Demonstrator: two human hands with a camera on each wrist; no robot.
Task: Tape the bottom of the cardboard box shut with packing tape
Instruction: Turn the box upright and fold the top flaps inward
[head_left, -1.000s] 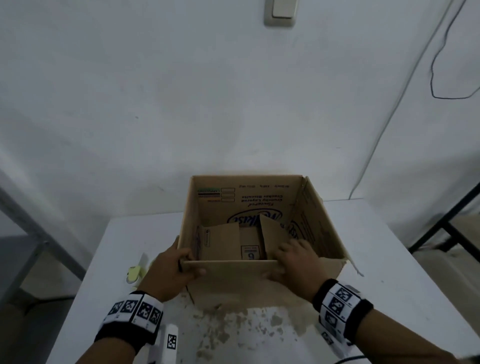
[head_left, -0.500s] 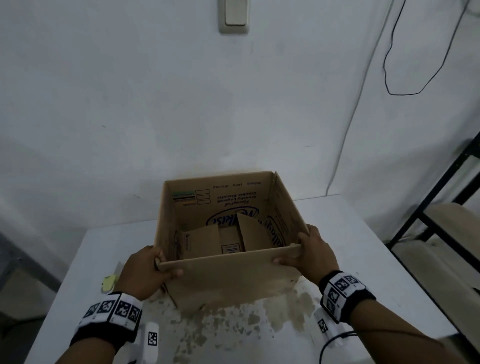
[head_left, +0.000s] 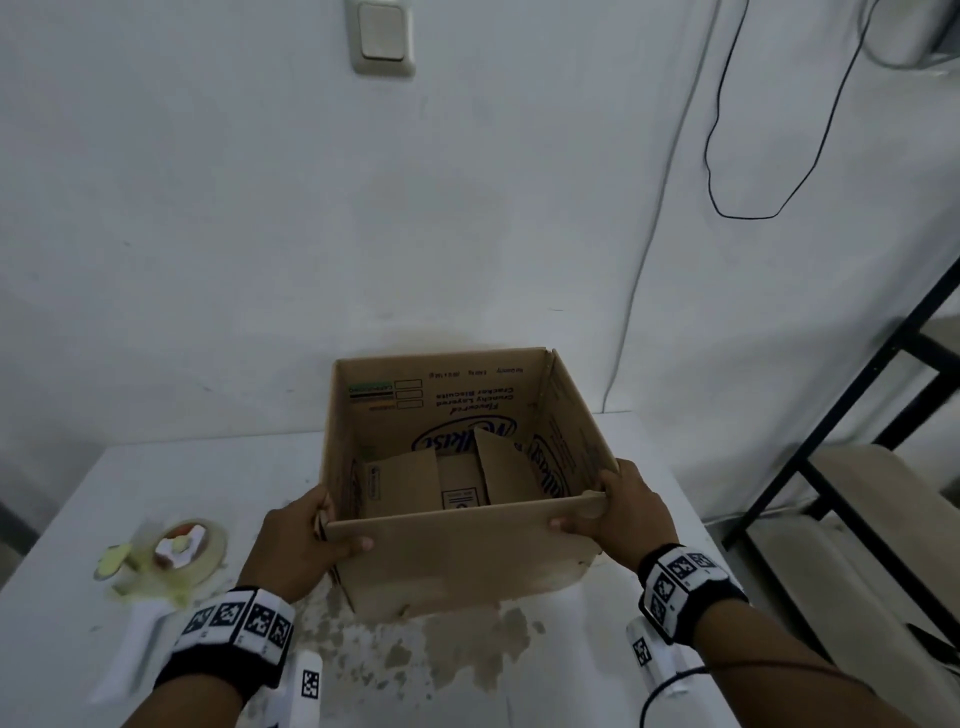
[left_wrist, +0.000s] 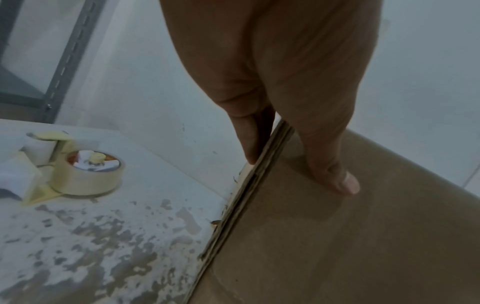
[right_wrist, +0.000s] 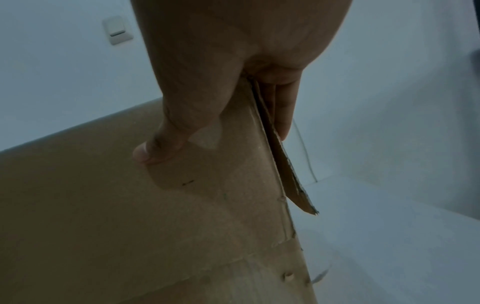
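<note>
At centre frame, on my white, paint-worn counter (head_left: 467, 670), my left hand (head_left: 291, 551) and right hand (head_left: 631, 514) grip the cardboard box (head_left: 457, 561) by its near corners. Tape dispenser (head_left: 182, 551) lies lower left; wall switch (head_left: 383, 39) sits up top.

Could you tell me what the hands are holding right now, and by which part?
Both hold the cardboard box: left hand at its near left corner, right hand at its near right corner.
</note>
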